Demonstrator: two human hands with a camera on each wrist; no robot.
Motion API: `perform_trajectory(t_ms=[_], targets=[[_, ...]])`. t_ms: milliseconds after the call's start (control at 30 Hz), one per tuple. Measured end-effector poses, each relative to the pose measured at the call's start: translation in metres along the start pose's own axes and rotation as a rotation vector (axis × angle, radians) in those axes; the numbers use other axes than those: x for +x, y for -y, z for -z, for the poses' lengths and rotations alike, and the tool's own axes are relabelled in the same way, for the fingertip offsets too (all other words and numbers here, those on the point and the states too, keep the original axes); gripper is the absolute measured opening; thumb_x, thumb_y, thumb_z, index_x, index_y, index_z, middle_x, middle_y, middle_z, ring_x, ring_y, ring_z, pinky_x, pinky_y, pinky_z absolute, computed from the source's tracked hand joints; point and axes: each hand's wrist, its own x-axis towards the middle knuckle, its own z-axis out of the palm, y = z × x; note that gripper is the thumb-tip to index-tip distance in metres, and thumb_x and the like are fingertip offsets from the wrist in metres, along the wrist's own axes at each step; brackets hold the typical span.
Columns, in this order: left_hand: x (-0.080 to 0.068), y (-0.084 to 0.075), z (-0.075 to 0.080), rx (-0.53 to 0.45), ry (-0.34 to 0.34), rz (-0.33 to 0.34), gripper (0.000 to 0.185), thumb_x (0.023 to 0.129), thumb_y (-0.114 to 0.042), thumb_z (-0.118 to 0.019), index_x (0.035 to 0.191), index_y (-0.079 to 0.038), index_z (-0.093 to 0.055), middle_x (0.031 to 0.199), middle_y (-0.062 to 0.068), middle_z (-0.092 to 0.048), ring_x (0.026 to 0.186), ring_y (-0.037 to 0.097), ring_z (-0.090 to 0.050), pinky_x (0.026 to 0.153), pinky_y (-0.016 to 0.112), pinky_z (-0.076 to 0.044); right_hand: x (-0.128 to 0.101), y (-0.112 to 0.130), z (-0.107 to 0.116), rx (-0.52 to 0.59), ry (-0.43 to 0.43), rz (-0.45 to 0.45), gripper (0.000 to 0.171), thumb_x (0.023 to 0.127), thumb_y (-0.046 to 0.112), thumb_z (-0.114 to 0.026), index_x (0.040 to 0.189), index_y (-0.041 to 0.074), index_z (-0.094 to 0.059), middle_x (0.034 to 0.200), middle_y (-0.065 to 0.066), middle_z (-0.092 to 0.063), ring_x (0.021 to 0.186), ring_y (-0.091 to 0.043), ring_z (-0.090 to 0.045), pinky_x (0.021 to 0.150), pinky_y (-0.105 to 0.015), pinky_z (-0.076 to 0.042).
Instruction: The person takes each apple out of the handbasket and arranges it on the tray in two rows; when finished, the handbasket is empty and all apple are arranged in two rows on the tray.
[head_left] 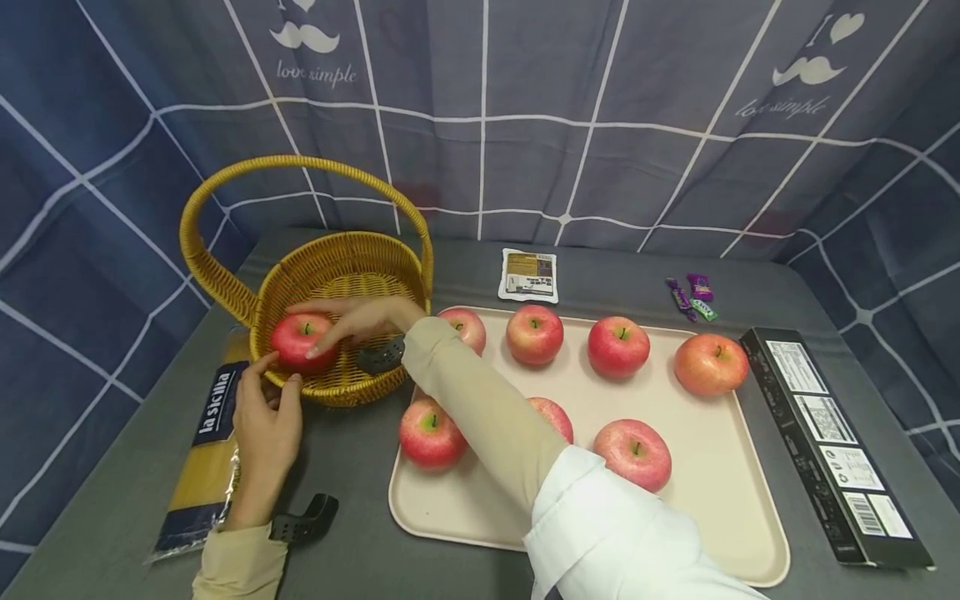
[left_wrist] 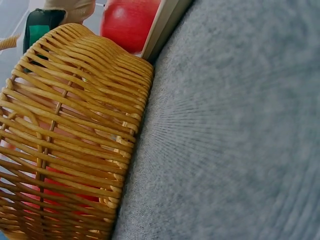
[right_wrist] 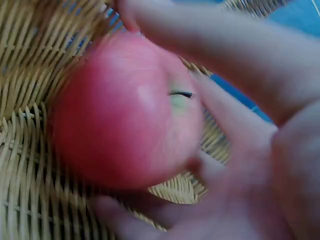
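Observation:
A red apple (head_left: 294, 343) (right_wrist: 125, 115) lies inside the handled wicker basket (head_left: 345, 250) (right_wrist: 30, 165) at the table's left. My right hand (head_left: 311, 329) reaches across into the basket and holds this apple, fingers (right_wrist: 225, 50) over its top and others beneath it. My left hand (head_left: 273, 377) grips the basket's near rim with thumb and fingers. In the left wrist view the basket's outer wall (left_wrist: 75, 125) fills the left side, with red showing through the weave. Several more apples (head_left: 534, 333) sit on the cream tray (head_left: 720, 467).
A pasta packet (head_left: 206, 442) lies left of the basket under my left forearm. A long black box (head_left: 832, 442) sits right of the tray. A small sachet (head_left: 528, 275) and wrapped sweets (head_left: 693, 298) lie behind it. Checked blue cloth walls surround the grey table (left_wrist: 240, 125).

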Motion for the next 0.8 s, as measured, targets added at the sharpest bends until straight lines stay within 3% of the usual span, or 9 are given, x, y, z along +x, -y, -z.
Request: perform_trajectory(t_ms=[100, 233, 367, 533, 667, 800], targets=[[0.001, -0.002, 0.0, -0.014, 0.033, 0.01, 0.041, 0.09, -0.021, -0.048, 0.129, -0.011, -0.044, 0.119, 0.016, -0.049, 0.089, 0.011, -0.048, 0.07, 0.014, -0.035, -0.007, 0.006, -0.003, -0.089, 0.151, 0.026, 0.072, 0.079, 0.003, -0.063, 0.141, 0.02, -0.031, 0.131, 0.003, -0.038, 0.109, -0.009, -0.045, 0.09, -0.025, -0.045], [0.002, -0.005, -0.002, -0.017, 0.062, 0.005, 0.041, 0.091, -0.022, -0.046, 0.129, -0.009, -0.041, 0.12, 0.016, -0.047, 0.096, 0.024, -0.052, 0.072, 0.016, -0.034, -0.019, 0.011, 0.0, -0.233, 0.212, 0.001, 0.067, 0.079, 0.007, -0.064, 0.139, 0.016, -0.037, 0.128, 0.001, -0.044, 0.107, -0.008, -0.048, 0.089, -0.022, -0.045], [0.003, -0.004, -0.003, -0.015, 0.064, -0.008, 0.041, 0.091, -0.022, -0.045, 0.13, -0.01, -0.041, 0.123, 0.017, -0.045, 0.097, 0.027, -0.053, 0.073, 0.014, -0.034, -0.037, 0.013, 0.009, -0.353, 0.182, -0.035, 0.06, 0.081, 0.02, -0.065, 0.136, 0.022, -0.042, 0.126, 0.006, -0.046, 0.11, -0.006, -0.046, 0.091, -0.02, -0.042], [0.002, -0.003, -0.001, 0.001, 0.05, -0.002, 0.041, 0.092, -0.023, -0.043, 0.131, -0.01, -0.04, 0.124, 0.016, -0.045, 0.094, 0.02, -0.049, 0.073, 0.016, -0.034, -0.075, 0.025, 0.017, -0.438, 0.077, 0.048, 0.055, 0.082, 0.027, -0.063, 0.134, 0.024, -0.045, 0.13, 0.009, -0.046, 0.119, -0.005, -0.039, 0.097, -0.02, -0.036], [0.001, 0.0, 0.0, 0.002, 0.064, 0.009, 0.042, 0.093, -0.024, -0.042, 0.133, -0.011, -0.038, 0.12, 0.016, -0.044, 0.088, 0.012, -0.042, 0.073, 0.02, -0.034, -0.115, 0.034, 0.019, -0.453, -0.031, 0.137, 0.056, 0.081, 0.027, -0.066, 0.133, 0.023, -0.045, 0.13, 0.01, -0.046, 0.117, -0.004, -0.042, 0.098, -0.022, -0.036], [-0.001, 0.004, -0.001, -0.005, 0.085, 0.009, 0.043, 0.093, -0.024, -0.041, 0.134, -0.012, -0.036, 0.115, 0.016, -0.041, 0.087, 0.012, -0.038, 0.072, 0.02, -0.033, -0.172, 0.036, 0.019, -0.495, -0.102, 0.18, 0.055, 0.08, 0.03, -0.067, 0.131, 0.026, -0.046, 0.13, 0.013, -0.047, 0.114, -0.004, -0.046, 0.098, -0.026, -0.037]])
